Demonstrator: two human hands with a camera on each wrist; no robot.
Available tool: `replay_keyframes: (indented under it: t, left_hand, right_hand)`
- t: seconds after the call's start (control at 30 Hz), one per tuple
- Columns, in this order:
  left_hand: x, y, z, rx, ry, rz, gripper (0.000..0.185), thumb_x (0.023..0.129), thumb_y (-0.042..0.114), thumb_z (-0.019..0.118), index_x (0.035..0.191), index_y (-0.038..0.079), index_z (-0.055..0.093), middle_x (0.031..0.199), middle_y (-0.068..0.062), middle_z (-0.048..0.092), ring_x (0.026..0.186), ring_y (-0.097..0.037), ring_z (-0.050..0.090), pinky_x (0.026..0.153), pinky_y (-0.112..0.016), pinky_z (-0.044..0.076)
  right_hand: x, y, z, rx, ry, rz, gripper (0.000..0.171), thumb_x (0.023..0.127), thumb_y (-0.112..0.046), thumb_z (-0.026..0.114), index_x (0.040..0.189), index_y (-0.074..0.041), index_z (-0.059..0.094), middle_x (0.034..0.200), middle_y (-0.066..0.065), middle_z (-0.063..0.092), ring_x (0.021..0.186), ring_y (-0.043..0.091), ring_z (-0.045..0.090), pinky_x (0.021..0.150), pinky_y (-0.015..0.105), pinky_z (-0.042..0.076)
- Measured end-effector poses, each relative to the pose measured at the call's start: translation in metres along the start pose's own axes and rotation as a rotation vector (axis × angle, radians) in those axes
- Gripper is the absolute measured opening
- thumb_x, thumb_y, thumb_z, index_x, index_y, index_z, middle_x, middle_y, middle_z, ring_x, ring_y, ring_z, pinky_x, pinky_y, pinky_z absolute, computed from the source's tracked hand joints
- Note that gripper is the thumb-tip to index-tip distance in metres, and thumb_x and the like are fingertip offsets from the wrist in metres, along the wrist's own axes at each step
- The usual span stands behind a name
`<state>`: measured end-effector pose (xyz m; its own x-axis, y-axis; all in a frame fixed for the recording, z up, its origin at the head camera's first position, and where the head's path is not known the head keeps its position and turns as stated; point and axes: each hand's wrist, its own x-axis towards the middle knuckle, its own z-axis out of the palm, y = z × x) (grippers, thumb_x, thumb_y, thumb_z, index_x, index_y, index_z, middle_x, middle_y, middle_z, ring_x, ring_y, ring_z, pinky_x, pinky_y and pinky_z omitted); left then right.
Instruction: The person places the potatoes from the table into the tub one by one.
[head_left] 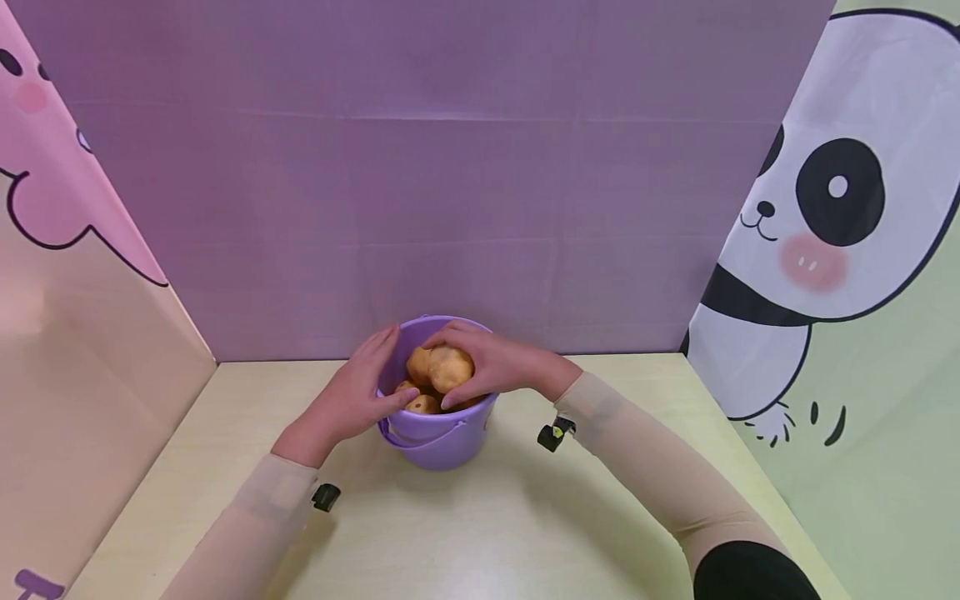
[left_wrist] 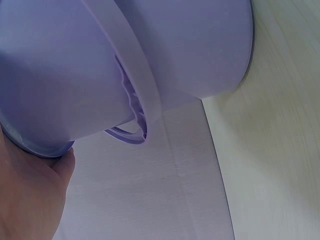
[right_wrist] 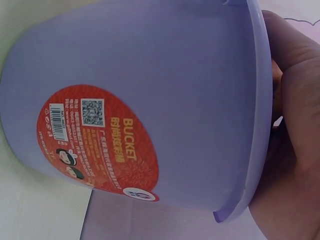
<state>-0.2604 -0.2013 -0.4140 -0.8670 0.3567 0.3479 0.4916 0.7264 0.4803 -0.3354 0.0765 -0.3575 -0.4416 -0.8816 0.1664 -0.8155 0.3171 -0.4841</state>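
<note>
A purple bucket stands upright on the table and holds several brown potatoes. My left hand grips the bucket's left rim, its thumb reaching over the edge near the potatoes. In the left wrist view, part of that hand shows against the rim. Over the bucket's opening, my right hand holds a potato, fingers behind it and thumb in front. The right wrist view shows the right hand at the rim, its fingertips hidden by the bucket wall.
The pale wooden table meets a purple backdrop just behind the bucket. The bucket's handle hangs down its side. A red round label is stuck to the wall. Side panels carry a panda picture and a pink figure.
</note>
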Motion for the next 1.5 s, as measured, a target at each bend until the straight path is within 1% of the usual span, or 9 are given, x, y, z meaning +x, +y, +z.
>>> replay_keyframes:
  t: [0.23,0.37,0.7,0.9,1.03,1.13,1.23,1.37,1.5]
  left_hand:
    - [0.0,0.0,0.0,0.005,-0.002,0.0,0.104,0.101,0.048,0.075,0.173,-0.005,0.022,0.18,-0.024,0.024,0.167,-0.044,0.02,0.132,-0.066,0.024]
    - [0.0,0.0,-0.001,0.007,-0.005,-0.007,0.103,0.101,0.045,0.076,0.173,-0.005,0.021,0.181,-0.023,0.023,0.167,-0.044,0.019,0.132,-0.066,0.023]
    - [0.0,0.0,0.0,0.005,-0.009,-0.002,0.106,0.102,0.054,0.072,0.174,-0.004,0.021,0.181,-0.023,0.023,0.167,-0.044,0.019,0.132,-0.067,0.023]
    - [0.002,0.001,0.0,0.008,-0.004,0.005,0.104,0.101,0.047,0.076,0.173,-0.005,0.022,0.18,-0.024,0.024,0.167,-0.045,0.021,0.131,-0.068,0.024]
    - [0.003,0.001,0.0,0.004,-0.002,0.008,0.103,0.1,0.043,0.077,0.173,-0.006,0.023,0.18,-0.024,0.025,0.167,-0.045,0.021,0.131,-0.067,0.024]
    - [0.004,0.001,0.001,0.0,-0.006,0.01,0.103,0.1,0.043,0.077,0.173,-0.006,0.023,0.18,-0.024,0.024,0.167,-0.045,0.02,0.131,-0.067,0.024]
    - [0.005,0.001,0.001,-0.012,-0.011,0.011,0.104,0.101,0.045,0.077,0.173,-0.006,0.022,0.18,-0.024,0.023,0.167,-0.045,0.02,0.131,-0.068,0.024]
    - [0.005,-0.001,0.001,-0.051,-0.013,0.004,0.105,0.102,0.05,0.075,0.175,-0.002,0.019,0.182,-0.023,0.019,0.168,-0.046,0.018,0.13,-0.07,0.023]
    - [0.002,-0.007,0.001,-0.118,0.018,-0.013,0.102,0.105,0.052,0.071,0.177,0.005,0.015,0.184,-0.019,0.014,0.168,-0.045,0.014,0.131,-0.071,0.02]
  right_hand:
    - [0.0,-0.003,-0.001,0.01,-0.011,-0.002,0.081,0.086,-0.037,0.097,0.152,-0.011,0.059,0.152,0.006,0.053,0.14,0.019,0.048,0.115,0.035,0.047]
    - [0.0,-0.003,-0.001,0.011,-0.011,-0.007,0.081,0.086,-0.037,0.097,0.152,-0.01,0.059,0.152,0.005,0.053,0.139,0.018,0.048,0.115,0.034,0.047]
    - [0.001,0.0,-0.001,0.049,0.0,-0.068,0.083,0.085,-0.031,0.099,0.151,-0.002,0.059,0.152,0.014,0.057,0.143,0.022,0.046,0.124,0.037,0.039]
    - [0.0,0.002,-0.001,0.049,0.017,-0.078,0.08,0.085,-0.03,0.098,0.149,-0.001,0.06,0.151,0.011,0.058,0.143,0.021,0.047,0.124,0.034,0.039]
    - [-0.002,0.002,-0.002,0.051,0.033,-0.09,0.076,0.086,-0.029,0.098,0.147,0.0,0.061,0.15,0.01,0.059,0.144,0.022,0.048,0.125,0.036,0.039]
    - [-0.005,0.004,-0.002,0.076,0.054,-0.101,0.071,0.089,-0.025,0.096,0.145,0.001,0.062,0.148,0.014,0.06,0.143,0.025,0.05,0.125,0.044,0.041]
    - [-0.009,0.007,-0.002,0.105,0.093,-0.098,0.065,0.091,-0.022,0.094,0.143,0.001,0.064,0.146,0.016,0.061,0.14,0.025,0.052,0.124,0.047,0.043]
    - [-0.016,0.012,-0.003,0.109,0.185,-0.085,0.058,0.092,-0.019,0.093,0.141,-0.003,0.066,0.141,0.012,0.063,0.135,0.022,0.057,0.12,0.044,0.046]
    - [-0.028,0.018,-0.003,0.11,0.281,-0.068,0.051,0.095,-0.017,0.089,0.14,-0.005,0.067,0.14,0.008,0.063,0.133,0.031,0.058,0.115,0.052,0.05]
